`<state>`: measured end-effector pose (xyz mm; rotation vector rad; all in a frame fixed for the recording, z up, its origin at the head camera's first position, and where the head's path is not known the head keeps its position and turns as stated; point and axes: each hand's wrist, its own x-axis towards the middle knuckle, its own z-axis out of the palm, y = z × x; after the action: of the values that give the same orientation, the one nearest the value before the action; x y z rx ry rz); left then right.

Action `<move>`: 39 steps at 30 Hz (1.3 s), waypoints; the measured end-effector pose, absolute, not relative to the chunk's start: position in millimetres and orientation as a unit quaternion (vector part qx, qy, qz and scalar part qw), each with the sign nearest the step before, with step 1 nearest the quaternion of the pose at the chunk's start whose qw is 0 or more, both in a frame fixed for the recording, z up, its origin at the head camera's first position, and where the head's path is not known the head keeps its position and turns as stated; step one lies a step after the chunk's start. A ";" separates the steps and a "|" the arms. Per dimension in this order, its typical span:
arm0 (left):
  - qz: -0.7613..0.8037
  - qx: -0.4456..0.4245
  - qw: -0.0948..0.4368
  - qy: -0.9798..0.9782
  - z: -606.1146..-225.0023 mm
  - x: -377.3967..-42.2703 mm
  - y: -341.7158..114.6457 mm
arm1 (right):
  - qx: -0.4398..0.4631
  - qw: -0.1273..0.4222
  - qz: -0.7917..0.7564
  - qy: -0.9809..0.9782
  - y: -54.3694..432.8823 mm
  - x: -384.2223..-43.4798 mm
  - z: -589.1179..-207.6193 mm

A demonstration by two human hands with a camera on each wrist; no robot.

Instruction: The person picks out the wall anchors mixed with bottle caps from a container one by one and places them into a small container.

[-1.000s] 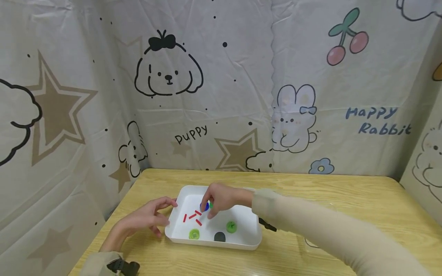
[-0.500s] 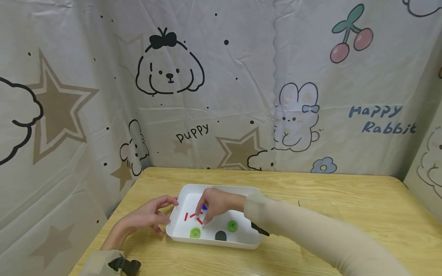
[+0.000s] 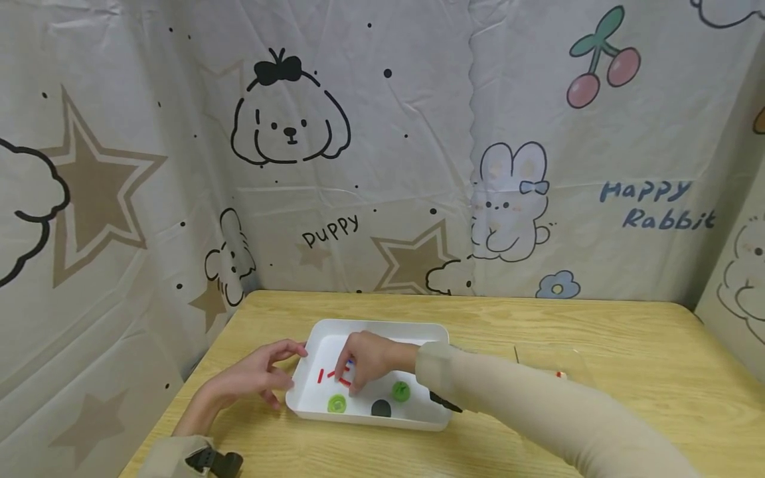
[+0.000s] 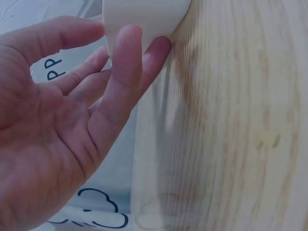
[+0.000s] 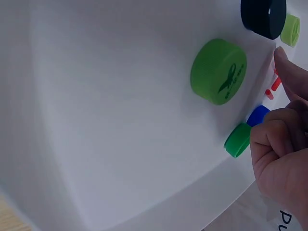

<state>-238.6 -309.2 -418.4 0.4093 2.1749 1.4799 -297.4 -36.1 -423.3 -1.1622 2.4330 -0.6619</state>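
Observation:
A white tray (image 3: 412, 415) holds several bottle caps and short red sticks (image 3: 320, 376). My right hand (image 3: 372, 355) is inside the tray, index finger and thumb pointing down, apart, on either side of a red stick (image 3: 344, 382). In the right wrist view the thumb is straight beside red sticks (image 5: 276, 83), while other fingers curl near a blue cap (image 5: 258, 115) and a green cap (image 5: 237, 140). My left hand (image 3: 259, 372) touches the tray's left end with loosely bent fingers; in the left wrist view fingertips meet the tray wall (image 4: 144, 14).
Inside the tray also lie a light green cap (image 3: 337, 403), a green cap (image 3: 401, 392) and a dark cap (image 3: 380, 408). A clear sheet or box (image 3: 546, 358), partly hidden by the right sleeve, lies on the wooden table (image 3: 478, 318). A printed cloth (image 3: 382, 166) hangs behind.
My right hand has moved left and towards me, from beside the blue cap to the red sticks. The left hand stays at the tray's end.

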 end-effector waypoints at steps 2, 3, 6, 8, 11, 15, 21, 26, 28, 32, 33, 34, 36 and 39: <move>0.539 0.150 0.238 0.794 -418.6 -238.4 -309.1 | -0.414 0.178 -0.235 0.861 -36.5 -296.6 -423.4; 0.538 0.150 0.238 0.795 -418.8 -238.4 -309.0 | -0.415 0.178 -0.237 0.861 -36.6 -296.3 -423.2; 0.537 0.148 0.239 0.795 -419.2 -238.4 -308.6 | -0.414 0.178 -0.242 0.860 -36.6 -295.6 -422.9; 0.537 0.147 0.240 0.795 -419.2 -238.6 -308.5 | -0.413 0.178 -0.242 0.860 -36.6 -295.5 -422.9; 0.538 0.147 0.237 0.796 -418.7 -239.0 -309.0 | -0.412 0.173 -0.235 0.863 -37.3 -295.8 -422.8; 0.538 0.149 0.234 0.796 -418.0 -239.5 -310.1 | -0.408 0.166 -0.221 0.870 -38.3 -295.2 -421.9; 0.538 0.151 0.235 0.796 -417.7 -239.2 -310.5 | -0.398 0.172 -0.216 0.875 -40.1 -292.2 -419.2; 0.538 0.150 0.233 0.796 -417.4 -239.2 -309.8 | -0.391 0.174 -0.217 0.877 -42.0 -290.0 -418.0; 0.539 0.149 0.234 0.796 -417.6 -239.1 -309.5 | -0.388 0.174 -0.217 0.878 -42.5 -289.5 -418.1; 0.540 0.148 0.237 0.794 -418.3 -239.2 -309.6 | -0.387 0.173 -0.214 0.880 -41.8 -289.1 -418.9; 0.541 0.148 0.237 0.793 -418.5 -239.2 -309.8 | -0.387 0.174 -0.214 0.880 -41.1 -289.2 -419.3; 0.542 0.148 0.237 0.793 -418.7 -239.1 -309.9 | -0.386 0.175 -0.215 0.880 -40.3 -289.5 -419.5; 0.542 0.148 0.238 0.792 -418.7 -239.0 -310.0 | -0.386 0.176 -0.221 0.878 -38.7 -290.1 -420.1; 0.541 0.149 0.238 0.793 -418.3 -239.2 -310.6 | -0.387 0.173 -0.230 0.876 -37.2 -291.9 -420.5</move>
<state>-239.2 -310.6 -418.3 0.4085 2.1717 1.4826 -291.9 -37.2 -420.5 -1.0982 2.4852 -0.6539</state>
